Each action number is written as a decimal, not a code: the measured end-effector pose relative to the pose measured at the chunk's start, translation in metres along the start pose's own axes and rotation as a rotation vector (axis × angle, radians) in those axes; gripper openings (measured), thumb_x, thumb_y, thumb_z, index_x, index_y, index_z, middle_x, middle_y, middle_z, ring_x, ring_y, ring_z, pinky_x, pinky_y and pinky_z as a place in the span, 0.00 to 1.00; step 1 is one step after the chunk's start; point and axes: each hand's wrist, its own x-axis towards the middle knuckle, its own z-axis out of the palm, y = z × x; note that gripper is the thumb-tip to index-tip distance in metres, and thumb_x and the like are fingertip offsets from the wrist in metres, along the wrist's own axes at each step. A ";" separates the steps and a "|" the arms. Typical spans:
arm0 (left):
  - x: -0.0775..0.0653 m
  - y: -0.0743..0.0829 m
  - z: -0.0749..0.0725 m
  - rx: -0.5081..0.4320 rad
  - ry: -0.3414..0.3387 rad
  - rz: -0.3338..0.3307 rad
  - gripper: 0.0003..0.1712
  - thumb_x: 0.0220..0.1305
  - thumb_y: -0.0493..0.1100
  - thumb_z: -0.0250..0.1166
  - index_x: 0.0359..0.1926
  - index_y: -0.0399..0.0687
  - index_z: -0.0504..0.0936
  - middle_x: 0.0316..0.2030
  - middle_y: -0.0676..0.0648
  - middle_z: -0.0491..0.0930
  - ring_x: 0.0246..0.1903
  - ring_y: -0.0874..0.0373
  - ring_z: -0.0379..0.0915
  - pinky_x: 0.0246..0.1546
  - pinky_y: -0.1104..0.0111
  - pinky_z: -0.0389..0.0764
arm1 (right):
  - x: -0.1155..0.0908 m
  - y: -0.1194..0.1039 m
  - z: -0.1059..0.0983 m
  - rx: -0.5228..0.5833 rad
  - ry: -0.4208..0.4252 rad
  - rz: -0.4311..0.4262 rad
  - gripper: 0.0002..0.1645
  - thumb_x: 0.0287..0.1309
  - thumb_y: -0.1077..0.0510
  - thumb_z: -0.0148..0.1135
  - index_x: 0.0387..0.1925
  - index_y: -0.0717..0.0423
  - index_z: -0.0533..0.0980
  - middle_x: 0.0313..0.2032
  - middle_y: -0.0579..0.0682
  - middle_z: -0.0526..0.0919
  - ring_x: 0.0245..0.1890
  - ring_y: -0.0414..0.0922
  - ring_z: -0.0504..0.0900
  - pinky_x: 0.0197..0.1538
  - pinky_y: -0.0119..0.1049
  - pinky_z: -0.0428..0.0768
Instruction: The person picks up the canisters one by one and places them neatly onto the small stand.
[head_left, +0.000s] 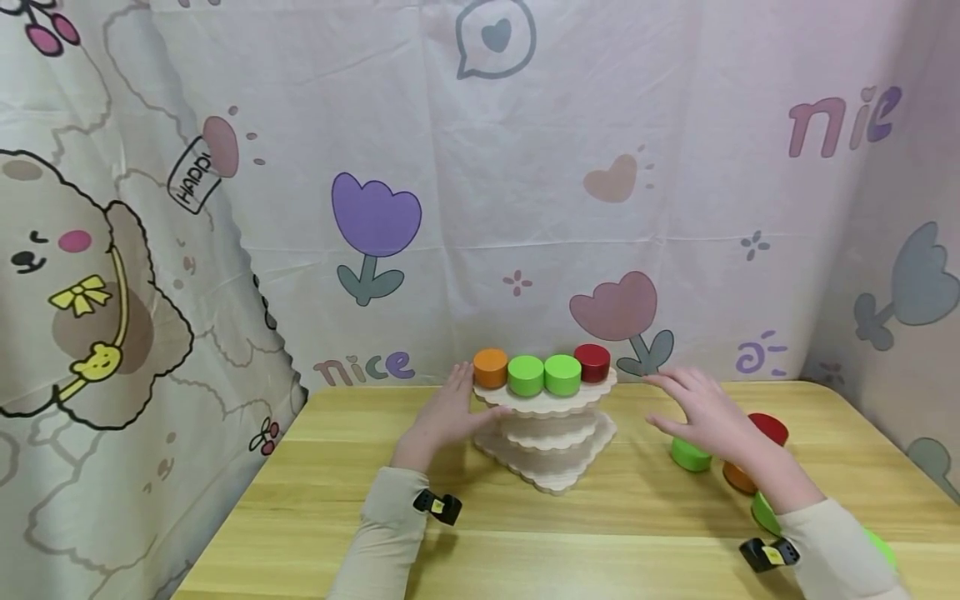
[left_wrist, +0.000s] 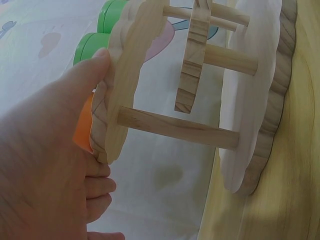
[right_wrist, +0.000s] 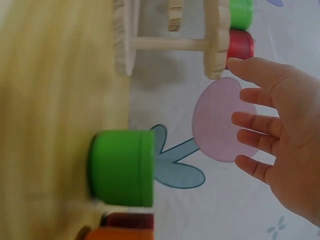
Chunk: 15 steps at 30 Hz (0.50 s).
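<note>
A pale wooden tiered stand [head_left: 551, 433] with scalloped edges stands on the table, its boards joined by wooden dowels [left_wrist: 177, 127]. Along its top board sit an orange round block [head_left: 491, 368], two green round blocks [head_left: 526, 376] and a red round block [head_left: 592, 363]. My left hand [head_left: 448, 417] is at the top board's left corner, thumb along the front edge and fingers extended past the side, beside the orange block. To the stand's right, my right hand [head_left: 701, 408] hovers with fingers spread, holding nothing; the red block is the nearest thing on the stand.
Below and beside the right forearm lie more round blocks: a green one [head_left: 690, 455], a red one [head_left: 769, 427], an orange one [head_left: 738, 478] and further green ones, partly hidden by the arm. A printed cloth [head_left: 480, 208] hangs behind the wooden table [head_left: 337, 483].
</note>
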 end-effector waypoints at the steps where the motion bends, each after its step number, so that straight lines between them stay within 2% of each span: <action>1: 0.000 0.000 0.000 -0.002 0.000 0.000 0.67 0.53 0.83 0.51 0.77 0.42 0.42 0.78 0.43 0.39 0.78 0.49 0.34 0.77 0.55 0.47 | -0.003 0.000 0.000 -0.006 -0.012 0.008 0.33 0.51 0.51 0.73 0.58 0.56 0.75 0.54 0.59 0.79 0.54 0.58 0.73 0.55 0.61 0.73; 8: 0.001 0.000 0.001 0.004 0.003 0.001 0.67 0.53 0.83 0.51 0.77 0.41 0.42 0.78 0.42 0.40 0.78 0.48 0.34 0.77 0.54 0.47 | -0.019 0.005 0.004 -0.051 -0.056 0.029 0.31 0.51 0.48 0.73 0.55 0.56 0.77 0.50 0.57 0.80 0.53 0.57 0.74 0.54 0.61 0.75; 15: 0.001 0.000 0.000 0.003 -0.002 0.002 0.67 0.53 0.83 0.50 0.77 0.41 0.42 0.78 0.43 0.39 0.78 0.48 0.34 0.77 0.55 0.47 | -0.024 0.013 0.008 -0.067 -0.151 0.089 0.29 0.52 0.46 0.71 0.53 0.56 0.78 0.50 0.58 0.81 0.54 0.60 0.75 0.56 0.64 0.73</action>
